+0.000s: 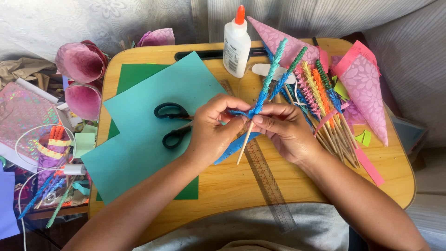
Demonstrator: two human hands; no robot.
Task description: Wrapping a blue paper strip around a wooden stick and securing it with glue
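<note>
- Two hands are working: my left hand (214,128) is pinching blue paper strip (238,113) against the thin wooden skewer (245,143).
- My right hand (283,130) is pinching that skewer's blue-wrapped part (265,91), above the black-handled scissors (173,124).

A white glue bottle (236,44) with an orange cap is standing upright at the far edge of the wooden bench (241,186). Black scissors (173,124) are lying on a teal paper sheet (148,139), which is overlapping a green sheet (132,74). A clear ruler (269,186) is lying near the front edge. Pink paper cones (364,88) are resting at the right.
</note>
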